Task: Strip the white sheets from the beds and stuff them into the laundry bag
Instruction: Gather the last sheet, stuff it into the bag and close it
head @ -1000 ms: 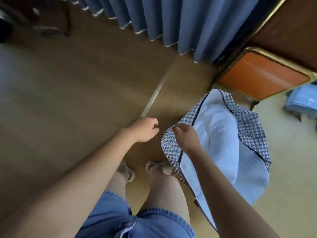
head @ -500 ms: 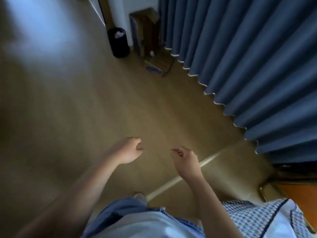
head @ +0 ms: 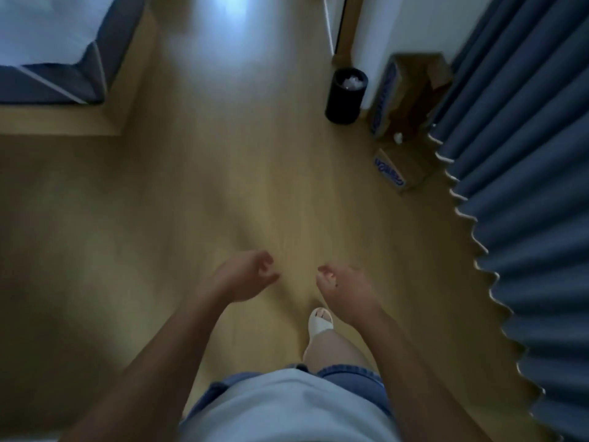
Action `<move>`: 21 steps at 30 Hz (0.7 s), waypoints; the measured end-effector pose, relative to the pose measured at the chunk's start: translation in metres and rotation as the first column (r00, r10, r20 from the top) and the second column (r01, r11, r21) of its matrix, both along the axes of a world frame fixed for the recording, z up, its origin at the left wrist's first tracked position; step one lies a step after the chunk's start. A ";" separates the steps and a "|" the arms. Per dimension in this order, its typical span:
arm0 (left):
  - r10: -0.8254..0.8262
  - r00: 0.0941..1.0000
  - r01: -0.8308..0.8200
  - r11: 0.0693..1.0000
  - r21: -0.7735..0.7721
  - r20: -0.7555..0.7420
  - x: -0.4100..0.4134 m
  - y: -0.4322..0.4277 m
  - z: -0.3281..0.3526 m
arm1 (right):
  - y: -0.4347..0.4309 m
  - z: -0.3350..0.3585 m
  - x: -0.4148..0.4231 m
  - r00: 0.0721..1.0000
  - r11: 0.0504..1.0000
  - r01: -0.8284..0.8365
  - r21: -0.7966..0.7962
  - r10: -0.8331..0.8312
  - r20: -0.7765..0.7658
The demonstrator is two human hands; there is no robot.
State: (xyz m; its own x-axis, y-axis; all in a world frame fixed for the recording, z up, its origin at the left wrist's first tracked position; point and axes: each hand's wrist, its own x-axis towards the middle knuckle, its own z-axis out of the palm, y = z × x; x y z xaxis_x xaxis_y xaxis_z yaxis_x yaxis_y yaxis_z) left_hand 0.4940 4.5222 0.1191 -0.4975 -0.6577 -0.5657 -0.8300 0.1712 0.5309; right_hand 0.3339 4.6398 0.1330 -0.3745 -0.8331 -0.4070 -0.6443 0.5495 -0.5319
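My left hand [head: 243, 275] and my right hand [head: 345, 290] hang side by side over the wooden floor, both empty with fingers loosely curled and apart. A bed [head: 105, 43] fills the top left corner, with a white sheet [head: 41, 23] on top and a grey-blue base on a wooden platform. The laundry bag is out of view.
A black waste bin [head: 345, 97] with white paper stands by the far wall. Cardboard boxes [head: 387, 100] with blue print lie beside it. Blue curtains [head: 526, 186] run down the right side. My foot in a white sandal [head: 320, 323] is below my right hand.
My right hand has let go of the checked laundry bag, which has left the view. The view has swung away from the bag toward the bed and the bin.
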 end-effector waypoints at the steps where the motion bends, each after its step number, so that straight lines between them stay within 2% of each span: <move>1: 0.030 1.000 -0.030 1.000 0.004 0.007 -0.009 -0.014 -0.001 | -0.019 0.000 -0.012 0.997 0.998 -0.063 -0.009 0.063 -0.041; 5: 0.153 0.988 -0.153 0.988 -0.023 -0.002 -0.044 -0.072 0.006 | -0.095 0.002 -0.059 0.962 0.967 -0.252 -0.030 0.247 -0.114; 9: 0.330 0.941 -0.328 0.944 0.039 -0.067 -0.062 -0.126 0.006 | -0.179 -0.005 -0.093 0.952 0.953 -0.302 0.008 0.302 -0.053; 15: 0.425 0.905 -0.425 0.905 0.024 0.007 -0.038 -0.230 -0.004 | -0.322 -0.021 -0.095 0.925 0.925 -0.378 0.030 0.379 -0.013; 21: 0.406 0.914 -0.406 0.914 -0.017 0.012 -0.024 -0.390 -0.001 | -0.486 -0.020 -0.068 0.898 0.898 -0.440 0.007 0.439 0.016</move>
State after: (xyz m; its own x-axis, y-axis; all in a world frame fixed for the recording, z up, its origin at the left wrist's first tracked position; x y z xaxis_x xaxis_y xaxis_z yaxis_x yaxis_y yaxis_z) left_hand 0.4702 4.1321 0.1178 -0.1779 -0.8087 -0.5607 -0.8374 -0.1749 0.5179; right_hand 0.2656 4.1536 0.1129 0.0343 -0.9073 -0.4190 -0.8143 0.2177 -0.5381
